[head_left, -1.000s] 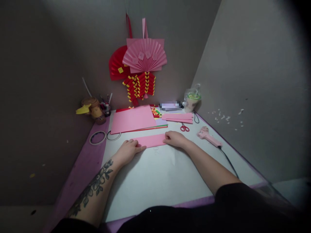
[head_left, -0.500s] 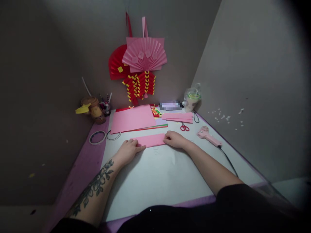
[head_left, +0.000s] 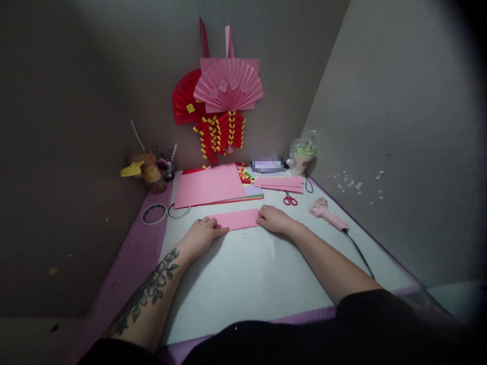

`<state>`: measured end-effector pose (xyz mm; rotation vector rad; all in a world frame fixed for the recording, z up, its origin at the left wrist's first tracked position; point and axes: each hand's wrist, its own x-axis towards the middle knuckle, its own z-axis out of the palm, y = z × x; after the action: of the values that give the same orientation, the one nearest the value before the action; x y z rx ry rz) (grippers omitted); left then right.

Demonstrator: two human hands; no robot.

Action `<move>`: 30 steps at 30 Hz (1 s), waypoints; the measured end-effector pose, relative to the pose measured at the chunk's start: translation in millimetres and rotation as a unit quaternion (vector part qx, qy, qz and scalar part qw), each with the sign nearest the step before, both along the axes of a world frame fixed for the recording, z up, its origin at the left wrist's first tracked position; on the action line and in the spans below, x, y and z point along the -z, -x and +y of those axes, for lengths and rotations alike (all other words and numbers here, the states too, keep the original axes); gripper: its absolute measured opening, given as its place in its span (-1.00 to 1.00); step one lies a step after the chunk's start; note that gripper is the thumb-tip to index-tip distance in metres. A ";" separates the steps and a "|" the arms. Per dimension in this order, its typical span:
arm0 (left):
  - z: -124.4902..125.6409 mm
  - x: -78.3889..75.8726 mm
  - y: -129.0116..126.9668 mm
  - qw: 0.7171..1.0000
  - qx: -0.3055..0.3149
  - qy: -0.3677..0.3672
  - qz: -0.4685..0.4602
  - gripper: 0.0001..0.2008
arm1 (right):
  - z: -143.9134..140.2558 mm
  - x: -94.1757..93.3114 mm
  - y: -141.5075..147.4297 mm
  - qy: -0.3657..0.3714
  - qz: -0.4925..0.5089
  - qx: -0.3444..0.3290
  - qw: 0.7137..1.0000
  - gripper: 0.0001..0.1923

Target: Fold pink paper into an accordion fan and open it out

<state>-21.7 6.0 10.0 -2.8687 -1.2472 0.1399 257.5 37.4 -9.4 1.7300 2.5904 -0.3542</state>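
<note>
Gripping pink strip (head_left: 239, 219) in left hand (head_left: 201, 234) and right hand (head_left: 275, 220), toward far edge of surface (head_left: 243, 284); apparently aligning a fold, likely needing even pressure next.

Left end of the flat pink paper strip (head_left: 241, 219) lost under my left hand (head_left: 200, 235); right end covered by my right hand (head_left: 274, 219), some fingertips curled out of my sight. My black fabric top (head_left: 262, 347) cut off by the bottom edge. Red pleated paper fan (head_left: 184, 99) part-hidden behind the pink pleated paper fan (head_left: 228, 91). Oblong lilac object (head_left: 268, 165) at the back: pixelated, can't identify. Faint grey marks (head_left: 245, 233) below the strip: unreadable.
</note>
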 end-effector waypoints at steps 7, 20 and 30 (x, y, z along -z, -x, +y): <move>-3.3 2.1 -1.3 1.000 0.005 -0.024 0.004 -0.61 | -4.5 0.4 5.3 -0.004 -0.047 0.026 0.999 -0.67; -17.2 3.4 -17.0 0.999 -0.016 -0.037 -0.007 -0.70 | -55.7 5.3 64.3 -0.077 0.061 -0.129 0.987 -0.47; -22.1 -9.5 -14.9 0.998 -0.062 0.005 -0.010 -0.71 | -59.1 -19.5 54.1 -0.005 -0.048 -0.038 0.998 -0.61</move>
<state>-6.8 -16.2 19.4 -2.8076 -1.4320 0.1188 203.5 -21.7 10.1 1.6041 2.5850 -0.2488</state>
